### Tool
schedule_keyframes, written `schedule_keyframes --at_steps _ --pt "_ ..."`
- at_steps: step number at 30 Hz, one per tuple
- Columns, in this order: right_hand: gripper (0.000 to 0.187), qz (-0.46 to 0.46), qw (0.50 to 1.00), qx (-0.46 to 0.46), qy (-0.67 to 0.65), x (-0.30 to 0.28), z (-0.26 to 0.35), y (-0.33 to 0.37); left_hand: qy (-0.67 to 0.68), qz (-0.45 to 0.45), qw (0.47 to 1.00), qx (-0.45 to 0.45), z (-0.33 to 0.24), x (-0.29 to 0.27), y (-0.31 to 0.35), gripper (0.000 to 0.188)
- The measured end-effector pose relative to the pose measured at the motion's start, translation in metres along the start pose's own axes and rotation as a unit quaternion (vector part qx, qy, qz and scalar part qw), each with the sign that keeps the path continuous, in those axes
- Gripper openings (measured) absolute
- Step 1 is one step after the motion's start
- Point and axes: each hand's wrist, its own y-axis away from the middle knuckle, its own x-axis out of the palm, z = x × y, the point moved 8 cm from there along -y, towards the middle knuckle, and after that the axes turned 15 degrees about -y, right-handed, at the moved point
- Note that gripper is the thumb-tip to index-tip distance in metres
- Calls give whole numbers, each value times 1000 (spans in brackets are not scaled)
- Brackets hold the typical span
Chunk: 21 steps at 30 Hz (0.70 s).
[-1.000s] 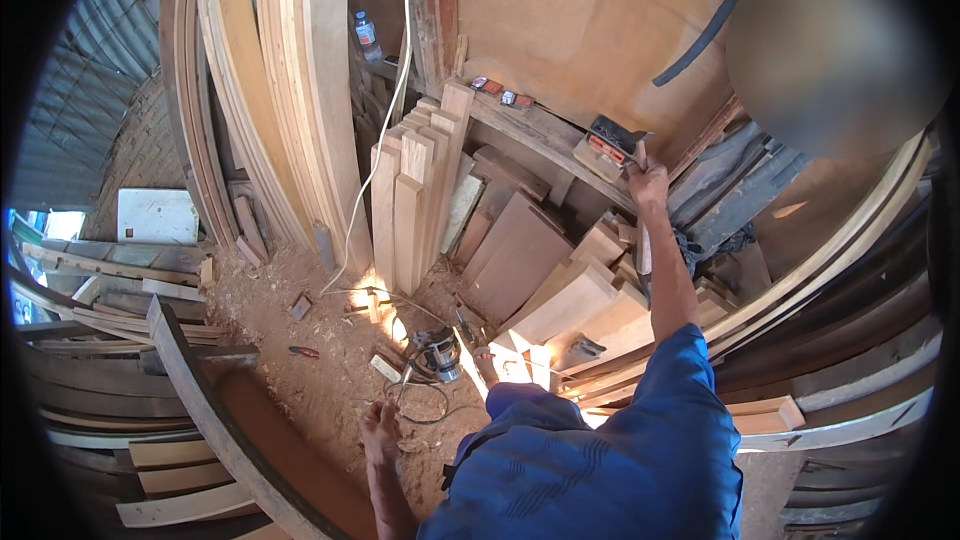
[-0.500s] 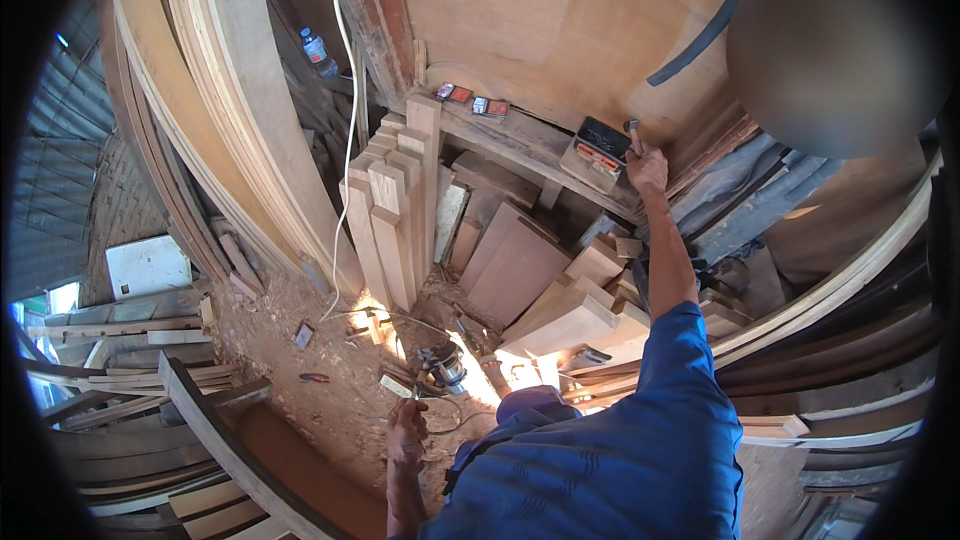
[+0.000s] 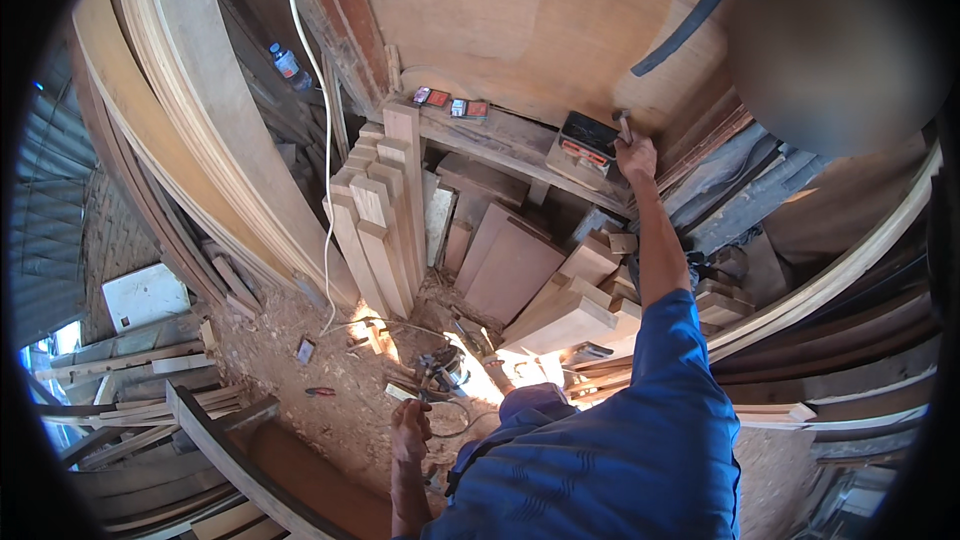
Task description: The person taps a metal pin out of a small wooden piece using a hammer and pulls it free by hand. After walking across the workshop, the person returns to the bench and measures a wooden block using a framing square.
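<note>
My right hand (image 3: 637,158) reaches out to the wooden ledge (image 3: 500,137) at the back, fingers closed round the handle of a small hammer (image 3: 624,125), its head upward. Just left of it, a black open box (image 3: 592,130) with orange-and-black items at its front rests on a wooden block. Low in front of me, my left hand (image 3: 410,432) hangs above the dusty floor with fingers curled together; whatever they hold is too small to make out. Beyond that hand, a dark power tool (image 3: 440,372) with a cord lies on the floor.
Squared timber posts (image 3: 375,215) stand upright left of centre. Long curved boards (image 3: 190,120) lean at left. Two small red packs (image 3: 469,108) lie on the ledge. Red-handled pliers (image 3: 320,392) lie on the floor. A white cable (image 3: 326,120) hangs down; a bottle (image 3: 288,66) is behind it.
The view has shifted slightly, moving the scene leftward. My right hand still grips the hammer at the ledge. My left hand stays low with its fingers curled.
</note>
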Motion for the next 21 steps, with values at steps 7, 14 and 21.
schedule_keyframes --at_steps 7,14,21 --pt "24 -14 997 26 -68 -7 -7 -1 -18 8 1000 13 -12 4 -5 30" --pt "25 -48 988 -11 -145 -26 -18 39 -27 33 999 26 -28 17 -15 29" --pt "34 -14 990 -86 -110 -16 33 45 -108 44 992 36 -38 19 -30 27"
